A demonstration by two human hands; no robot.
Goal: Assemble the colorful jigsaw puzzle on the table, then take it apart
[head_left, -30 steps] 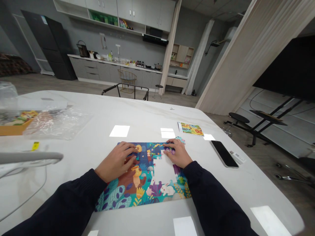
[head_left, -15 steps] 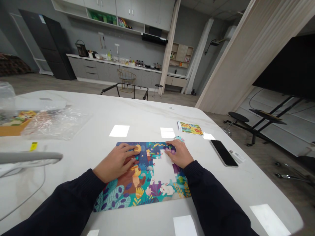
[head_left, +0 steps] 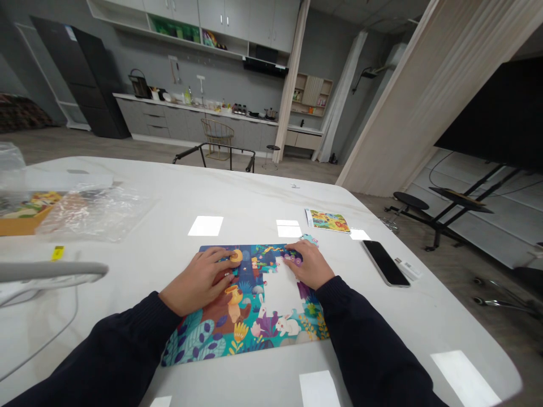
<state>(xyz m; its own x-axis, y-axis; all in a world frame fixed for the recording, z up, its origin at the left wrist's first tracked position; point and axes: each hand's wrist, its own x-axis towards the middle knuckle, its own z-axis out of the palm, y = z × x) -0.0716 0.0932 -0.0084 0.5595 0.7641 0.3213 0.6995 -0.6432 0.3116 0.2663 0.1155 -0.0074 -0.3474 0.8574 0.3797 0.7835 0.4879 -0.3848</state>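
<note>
While a white tabletop (head_left: 203, 195) spreads around it, a colourful jigsaw puzzle (head_left: 237, 332) lies with its long axis running left to right. Both open, fingers spread, the left hand (head_left: 199, 282) rests on the puzzle's upper left and the right hand (head_left: 311, 265) on its upper right, nearer the unfilled gap (head_left: 280, 291); light-blue pieces (head_left: 310, 239) sit just beyond.
</note>
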